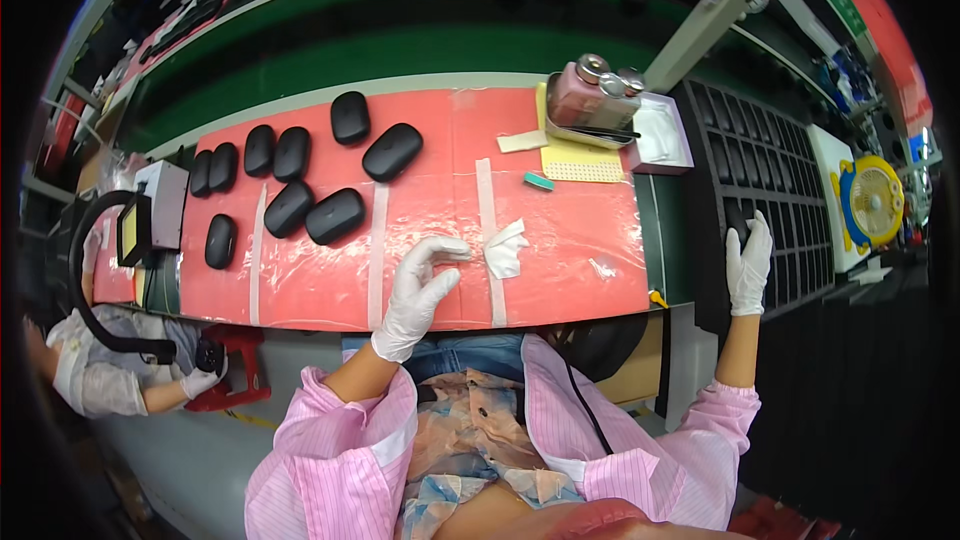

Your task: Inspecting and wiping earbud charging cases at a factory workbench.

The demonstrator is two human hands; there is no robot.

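Note:
My left hand, in a white glove, hovers over the near part of the red mat. Its fingers are curved, with a gap between thumb and fingertips and nothing in it. A crumpled white cloth lies just to its right. On the right, my gloved right hand reaches into a black compartment tray, its fingers around a dark rounded case at the tray's near-left side. Several black rounded cases lie on the mat's left half, such as an oval one and another.
Pump bottles stand in a metal holder at the back right, beside a white box of wipes. A green sponge piece lies before a yellow pad. A yellow fan is far right; a co-worker's gloved hand is lower left.

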